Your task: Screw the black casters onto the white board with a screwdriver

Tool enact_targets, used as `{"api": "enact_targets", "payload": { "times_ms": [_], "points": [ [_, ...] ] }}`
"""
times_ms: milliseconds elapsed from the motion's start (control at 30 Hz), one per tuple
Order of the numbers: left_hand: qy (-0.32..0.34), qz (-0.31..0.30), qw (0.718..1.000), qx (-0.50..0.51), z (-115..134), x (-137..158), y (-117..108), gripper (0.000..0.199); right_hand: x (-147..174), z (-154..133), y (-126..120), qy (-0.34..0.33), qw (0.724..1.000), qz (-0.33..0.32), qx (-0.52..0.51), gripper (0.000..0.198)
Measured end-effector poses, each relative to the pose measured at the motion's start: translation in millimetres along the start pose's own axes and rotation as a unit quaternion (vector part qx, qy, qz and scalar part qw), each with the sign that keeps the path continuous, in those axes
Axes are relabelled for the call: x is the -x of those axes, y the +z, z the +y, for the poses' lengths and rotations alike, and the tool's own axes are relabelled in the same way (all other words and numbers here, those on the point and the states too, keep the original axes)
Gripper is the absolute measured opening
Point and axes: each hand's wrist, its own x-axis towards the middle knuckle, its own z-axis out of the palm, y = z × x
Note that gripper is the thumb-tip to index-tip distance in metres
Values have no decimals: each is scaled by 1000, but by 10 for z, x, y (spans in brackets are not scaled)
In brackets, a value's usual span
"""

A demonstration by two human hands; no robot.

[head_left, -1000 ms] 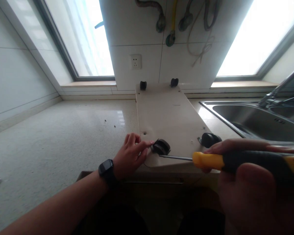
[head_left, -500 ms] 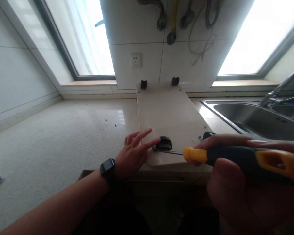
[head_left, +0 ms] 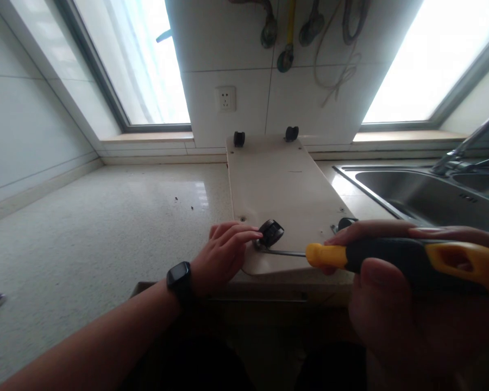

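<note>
My right hand (head_left: 391,293) is wrapped round the yellow-and-black handle of a screwdriver (head_left: 385,255). Its metal shaft points left, and the tip reaches the base of a black caster wheel (head_left: 271,233) on a pale board (head_left: 277,184). With fingers stretched out, my left hand (head_left: 230,247) touches the left side of that caster; the thumb is hidden. A second caster (head_left: 345,224) is partly covered by my right hand. Two more casters, one at the left (head_left: 239,139) and one at the right (head_left: 292,133), stand at the board's far end.
The board lies on a speckled countertop (head_left: 106,233), its near end by the front edge. Two tiny dark pieces (head_left: 176,199) lie left of it. A steel sink (head_left: 415,190) with a faucet (head_left: 452,160) is at the right. Behind are a wall socket (head_left: 226,99) and pipes (head_left: 269,30).
The near-left caster has swivelled and now sits at an angle. My left fingers have drawn closer together against its side. The screwdriver stays at the caster's base, nearly unmoved.
</note>
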Motion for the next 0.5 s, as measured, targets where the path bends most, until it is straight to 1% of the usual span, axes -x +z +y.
{"api": "enact_targets", "payload": {
  "times_ms": [33, 67, 133, 200, 267, 333, 367, 433, 500],
  "points": [
    [-2, -1, 1000, 4, -1, -1, -3, 37, 5, -19, 53, -28, 999, 34, 15, 38],
    [-4, -3, 1000, 8, -2, -2, -5, 38, 3, -30, 97, -56, 997, 43, 24, 34],
    [-8, -7, 1000, 17, -3, -3, -7, 37, -27, -26, 140, -91, 995, -8, 33, 33],
    [-9, -9, 999, 29, -1, -7, -8, 37, -79, 1, 124, -117, 990, -62, 41, 39],
    [-10, -7, 999, 39, 2, -12, -6, 36, -135, 28, 77, -131, 987, -81, 49, 45],
    [-8, -4, 999, 43, 5, -15, -5, 37, -184, 39, 20, -117, 988, -83, 49, 46],
    [-9, -5, 999, 42, 6, -16, -4, 37, -207, 38, -9, -96, 990, -98, 44, 47],
    [-11, -8, 999, 39, 8, -13, -3, 39, -253, 34, -65, -33, 987, -155, 27, 49],
    [-13, -10, 999, 38, 11, -10, -2, 39, -295, 31, -112, 26, 977, -209, 1, 50]
  ]
}}
